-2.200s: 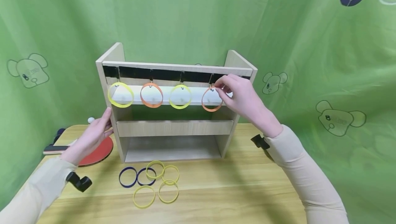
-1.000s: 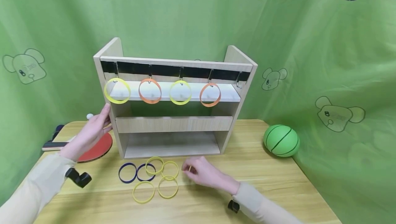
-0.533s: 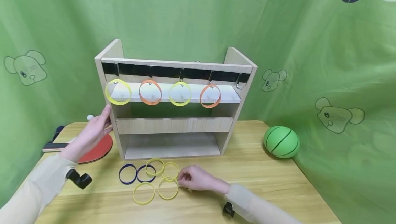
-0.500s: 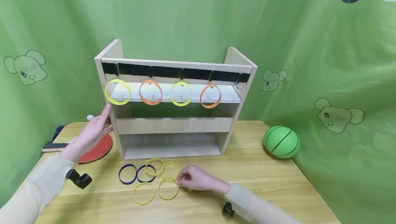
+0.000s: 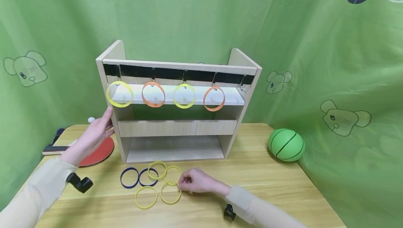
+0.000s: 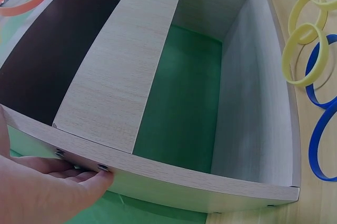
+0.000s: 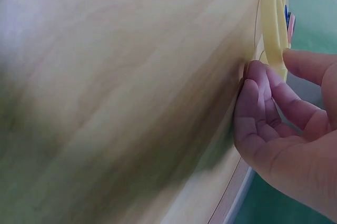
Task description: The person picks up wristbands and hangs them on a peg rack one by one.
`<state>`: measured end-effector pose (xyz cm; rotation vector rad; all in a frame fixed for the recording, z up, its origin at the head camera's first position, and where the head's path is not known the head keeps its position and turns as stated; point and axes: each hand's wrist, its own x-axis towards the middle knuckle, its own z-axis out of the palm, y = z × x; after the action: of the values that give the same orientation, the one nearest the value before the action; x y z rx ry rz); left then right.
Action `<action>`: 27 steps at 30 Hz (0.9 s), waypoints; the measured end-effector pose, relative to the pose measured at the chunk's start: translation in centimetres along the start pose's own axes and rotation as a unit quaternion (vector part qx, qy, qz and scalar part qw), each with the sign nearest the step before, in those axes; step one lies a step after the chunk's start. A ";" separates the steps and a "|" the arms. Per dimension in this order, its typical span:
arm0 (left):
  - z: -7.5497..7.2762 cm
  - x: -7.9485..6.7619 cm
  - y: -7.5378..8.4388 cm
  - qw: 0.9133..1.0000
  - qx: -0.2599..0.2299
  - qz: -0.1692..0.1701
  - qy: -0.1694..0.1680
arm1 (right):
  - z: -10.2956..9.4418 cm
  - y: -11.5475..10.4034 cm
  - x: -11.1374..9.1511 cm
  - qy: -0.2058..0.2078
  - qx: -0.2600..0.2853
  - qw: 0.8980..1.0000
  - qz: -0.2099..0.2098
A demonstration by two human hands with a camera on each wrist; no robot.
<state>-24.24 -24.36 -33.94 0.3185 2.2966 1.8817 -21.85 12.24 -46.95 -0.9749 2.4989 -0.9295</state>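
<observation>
A pale wooden shelf unit [image 5: 177, 129] stands on the table, with thin rings hung from hooks along its black strip. These are a yellow ring [image 5: 119, 105], an orange ring [image 5: 153, 105], another yellow one and another orange one. My left hand [image 5: 94, 133] rests against the unit's left side panel [image 6: 174, 174], fingers laid on its outer face. Several loose yellow rings and two dark blue rings [image 5: 129, 187] lie before the unit. At the rightmost loose yellow ring [image 7: 271, 23], my right hand [image 5: 198, 181] pinches the band between thumb and forefinger, its other fingers curled underneath.
A metal hook [image 5: 242, 84] is at the strip's right end. Behind my left hand lie a red table tennis bat [image 5: 100, 152] and a small white ball [image 5: 91, 119]. A green ball [image 5: 286, 144] sits at the table's right edge, by the green curtain [image 5: 315, 63].
My right hand has come down from the right orange ring, which now hangs on its hook, to the loose rings, then edged left onto a yellow one. My left hand stays put.
</observation>
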 end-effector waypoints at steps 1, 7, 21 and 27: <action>0.0 0.0 0.0 1.000 0.001 0.000 0.000 | 0.0 0.0 0.0 0.001 0.000 1.000 0.000; 0.1 0.0 0.0 1.000 -0.001 -0.002 0.001 | 0.0 0.0 0.0 0.000 0.011 1.000 -0.001; 0.1 -0.1 0.1 1.000 -0.005 0.003 0.000 | -2.8 -1.0 -1.2 0.005 0.036 0.999 -0.017; 0.1 -0.1 0.1 1.000 -0.005 0.003 0.000 | -5.1 -1.7 -2.3 0.032 0.013 0.998 -0.044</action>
<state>-24.11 -24.28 -33.87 0.3241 2.2868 1.8954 -21.78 15.27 -41.96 -1.0697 2.5069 -1.0331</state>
